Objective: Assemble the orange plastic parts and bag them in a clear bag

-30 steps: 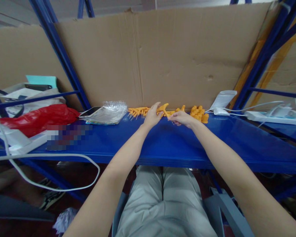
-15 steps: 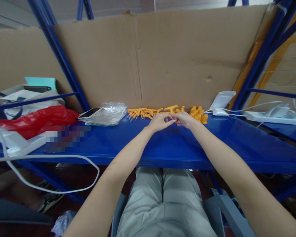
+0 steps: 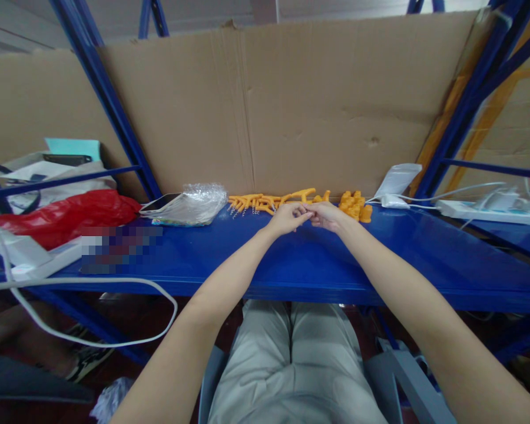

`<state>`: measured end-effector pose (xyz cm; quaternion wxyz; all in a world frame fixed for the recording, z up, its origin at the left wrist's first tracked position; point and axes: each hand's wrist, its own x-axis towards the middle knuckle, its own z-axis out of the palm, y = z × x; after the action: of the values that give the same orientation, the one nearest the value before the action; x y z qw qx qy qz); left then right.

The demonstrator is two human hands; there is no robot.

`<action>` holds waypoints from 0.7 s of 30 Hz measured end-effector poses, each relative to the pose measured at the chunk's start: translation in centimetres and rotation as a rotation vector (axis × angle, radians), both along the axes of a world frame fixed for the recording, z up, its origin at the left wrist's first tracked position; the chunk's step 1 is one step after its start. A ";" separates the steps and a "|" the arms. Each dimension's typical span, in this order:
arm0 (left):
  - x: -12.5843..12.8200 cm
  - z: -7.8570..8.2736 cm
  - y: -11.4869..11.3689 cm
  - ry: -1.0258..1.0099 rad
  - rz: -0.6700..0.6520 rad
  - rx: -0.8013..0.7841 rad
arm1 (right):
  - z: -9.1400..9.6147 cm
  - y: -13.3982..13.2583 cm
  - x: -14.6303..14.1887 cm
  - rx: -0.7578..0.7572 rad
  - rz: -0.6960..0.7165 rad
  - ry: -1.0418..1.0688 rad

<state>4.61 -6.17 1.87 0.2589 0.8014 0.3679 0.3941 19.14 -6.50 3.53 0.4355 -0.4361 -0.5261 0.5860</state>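
Note:
My left hand and my right hand meet fingertip to fingertip over the blue shelf, both pinched on something tiny that I cannot make out. Just behind them lies a row of orange plastic pieces with small metal springs, stretching left along the cardboard. A heap of more orange pieces sits right of my right hand.
A cardboard sheet backs the shelf. A phone and a crumpled clear bag lie at left, beyond them a red bag. A white pouch, cables and a power strip lie at right.
My left hand let go of an orange piece, which now lies in the row, and came down and right to join my right hand in a pinch.

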 end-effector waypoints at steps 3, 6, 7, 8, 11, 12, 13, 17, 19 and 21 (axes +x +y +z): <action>0.1 0.1 -0.2 -0.039 -0.014 -0.047 | 0.0 -0.2 -0.2 -0.015 -0.010 0.008; 0.1 0.2 0.1 -0.109 -0.029 -0.090 | 0.0 -0.2 -0.2 0.033 -0.046 -0.017; 0.1 0.2 0.2 -0.146 -0.030 -0.110 | 0.0 -0.1 -0.1 0.074 -0.075 -0.037; 0.0 0.2 0.4 -0.190 -0.027 -0.131 | -0.1 0.0 0.0 0.127 -0.111 -0.064; -0.2 0.2 1.0 -0.348 0.010 -0.193 | -0.6 0.8 0.4 0.321 -0.230 -0.178; -0.4 0.2 1.2 -0.401 0.037 -0.213 | -0.8 1.2 0.7 0.385 -0.266 -0.237; -0.5 0.2 1.5 -0.451 0.070 -0.233 | -1.0 1.5 0.9 0.445 -0.309 -0.310; -1.4 0.1 2.5 -0.591 0.222 -0.341 | -1.7 2.5 1.8 0.656 -0.392 -0.701; -2.1 -0.1 3.1 -0.621 0.276 -0.374 | -1.9 2.8 2.2 0.720 -0.358 -0.876; -2.8 -0.2 3.6 -0.630 0.316 -0.385 | -2.1 3.0 2.5 0.753 -0.317 -1.008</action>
<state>1.76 -2.58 1.72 0.4407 0.5116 0.4565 0.5794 21.60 -3.52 1.43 0.3395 -0.5476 -0.7647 0.0134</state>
